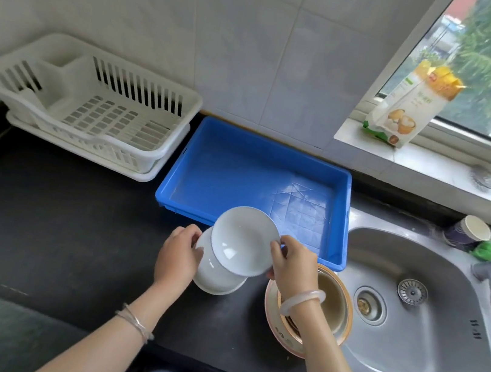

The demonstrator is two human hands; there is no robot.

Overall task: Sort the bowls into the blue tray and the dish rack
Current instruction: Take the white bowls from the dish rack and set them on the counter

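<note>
A stack of white bowls (214, 272) stands on the black counter, just in front of the blue tray (259, 169). My left hand (178, 254) grips the left side of the stack. My right hand (294, 265) pinches the rim of the top white bowl (242, 239), which is tilted up off the stack with its inside facing me. Nothing lies in the blue tray. The white dish rack (87, 105) sits to the tray's left against the wall and holds nothing. A stack of tan and pink bowls (331, 307) stands under my right wrist, partly hidden.
A steel sink (427, 324) lies to the right, with a paper cup (468, 233) and green items at its back edge. A flour bag (409, 105) leans on the windowsill. Black counter (57, 221) stretches to the left.
</note>
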